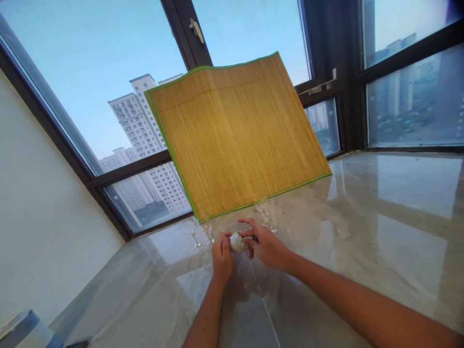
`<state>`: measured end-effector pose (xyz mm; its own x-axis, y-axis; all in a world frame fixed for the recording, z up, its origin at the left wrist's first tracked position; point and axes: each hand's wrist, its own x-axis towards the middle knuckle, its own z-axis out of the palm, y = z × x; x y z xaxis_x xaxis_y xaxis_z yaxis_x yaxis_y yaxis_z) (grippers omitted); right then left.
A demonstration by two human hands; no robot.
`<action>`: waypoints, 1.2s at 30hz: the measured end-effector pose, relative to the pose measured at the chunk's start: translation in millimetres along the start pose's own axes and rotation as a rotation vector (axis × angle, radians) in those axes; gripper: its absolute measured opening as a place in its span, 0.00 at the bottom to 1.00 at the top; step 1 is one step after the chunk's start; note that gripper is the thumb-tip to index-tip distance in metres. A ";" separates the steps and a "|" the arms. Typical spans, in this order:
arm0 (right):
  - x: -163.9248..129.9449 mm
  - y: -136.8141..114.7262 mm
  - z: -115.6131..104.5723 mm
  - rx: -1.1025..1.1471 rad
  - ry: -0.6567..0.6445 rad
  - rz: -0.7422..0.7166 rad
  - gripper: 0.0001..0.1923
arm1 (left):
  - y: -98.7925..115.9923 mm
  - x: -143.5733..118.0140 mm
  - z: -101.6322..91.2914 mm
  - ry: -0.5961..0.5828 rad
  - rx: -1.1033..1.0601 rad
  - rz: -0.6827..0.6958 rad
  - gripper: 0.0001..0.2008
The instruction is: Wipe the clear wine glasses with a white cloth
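From where I watch, a small white object (238,241) sits between both hands, low over the marble counter (380,232), just in front of the bamboo mat. I cannot tell what the object is; it looks rounded and pale, partly covered by fingers. My left hand (222,256) grips it from the left side, fingers curled against it. My right hand (266,245) closes on it from the right, thumb and forefinger pinched over its top. The two hands are together, touching the same object and nearly touching each other.

Just beyond the hands stand small clear stemmed glasses: one (191,231) to the far left, another (208,231) just beside the left hand, and one (266,212) behind the right hand, close to the mat's lower edge. All are upright.

The bamboo mat (235,135), edged in green, leans tilted against the window frame (181,34), its bottom edge resting on the counter. Through the glass I see tall apartment blocks (139,125). A white wall (39,203) runs along the left.
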<state>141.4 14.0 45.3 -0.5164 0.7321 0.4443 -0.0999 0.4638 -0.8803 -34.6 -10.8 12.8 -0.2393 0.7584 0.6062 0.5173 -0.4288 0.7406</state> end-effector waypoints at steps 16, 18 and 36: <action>-0.1 2.5 -3.1 -0.247 0.215 -0.043 0.20 | -5.2 0.3 3.3 0.002 0.066 -0.038 0.24; -0.6 2.7 -2.4 -0.249 0.225 -0.054 0.19 | -4.3 0.3 4.4 0.013 0.047 -0.042 0.24; 1.4 -4.9 -16.8 -0.369 0.379 -0.111 0.14 | -30.2 18.7 -1.1 0.437 -0.421 -0.329 0.28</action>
<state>155.5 21.1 53.1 -0.1699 0.7658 0.6202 0.2041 0.6430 -0.7381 -55.6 15.8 2.2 -0.6845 0.6521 0.3259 0.0187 -0.4313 0.9020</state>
